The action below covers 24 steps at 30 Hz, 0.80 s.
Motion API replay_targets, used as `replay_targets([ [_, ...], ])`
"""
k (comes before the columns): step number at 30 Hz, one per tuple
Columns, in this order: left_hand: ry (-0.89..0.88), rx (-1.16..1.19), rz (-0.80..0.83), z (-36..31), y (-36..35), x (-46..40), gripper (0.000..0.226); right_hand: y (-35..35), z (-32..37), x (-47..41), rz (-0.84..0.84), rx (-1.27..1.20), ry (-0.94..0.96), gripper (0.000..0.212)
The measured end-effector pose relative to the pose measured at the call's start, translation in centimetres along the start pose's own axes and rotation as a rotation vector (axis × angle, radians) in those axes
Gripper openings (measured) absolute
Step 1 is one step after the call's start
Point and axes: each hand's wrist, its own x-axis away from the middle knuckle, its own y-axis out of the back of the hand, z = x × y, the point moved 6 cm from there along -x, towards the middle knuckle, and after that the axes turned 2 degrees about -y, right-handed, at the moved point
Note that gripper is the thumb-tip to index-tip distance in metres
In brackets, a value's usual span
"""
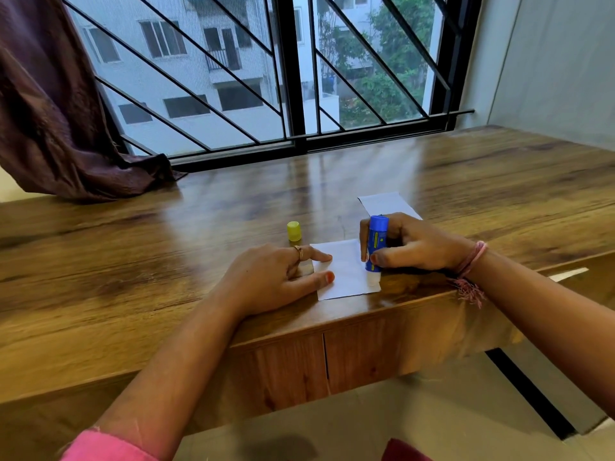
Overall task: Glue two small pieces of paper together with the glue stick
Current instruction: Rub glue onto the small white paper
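A small white piece of paper (pixel 346 272) lies flat near the front edge of the wooden table (pixel 166 247). My left hand (pixel 276 277) presses its fingers on the paper's left side and holds nothing. My right hand (pixel 412 242) grips the blue glue stick (pixel 376 242) upright, with its white tip touching the paper's right edge. A second white piece of paper (pixel 386 204) lies just behind my right hand, partly hidden by it. The yellow cap (pixel 294 231) of the glue stick stands on the table behind my left hand.
A dark curtain (pixel 60 128) drapes onto the table's back left. A barred window (pixel 266 78) runs along the back edge. A wall (pixel 549 61) stands at the right. The table's front edge is right below the paper, with cabinet doors (pixel 326 364) beneath it.
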Motion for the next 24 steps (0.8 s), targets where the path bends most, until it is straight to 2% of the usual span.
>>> replay_targets([
  [8, 0.009, -0.003, -0.015, -0.1, 0.1, 0.0, 0.051, -0.1, 0.0, 0.0, -0.016, 0.024, -0.027, 0.012],
  [15, -0.002, 0.003, -0.013, -0.1, 0.1, 0.0, 0.05, -0.1, -0.4, -0.1, -0.022, 0.012, -0.059, 0.027],
  [17, -0.005, 0.007, -0.006, -0.2, 0.1, 0.0, 0.049, 0.0, -0.2, 0.1, -0.01, 0.026, -0.043, 0.022],
  [19, 0.001, 0.026, 0.009, -0.1, 0.1, 0.1, 0.045, 0.8, 0.0, 0.2, -0.096, -0.052, 0.005, 0.006],
  [24, 0.01, 0.034, 0.018, -0.1, 0.1, 0.2, 0.038, 4.0, -0.8, 1.2, -0.483, -0.45, 0.052, 0.01],
])
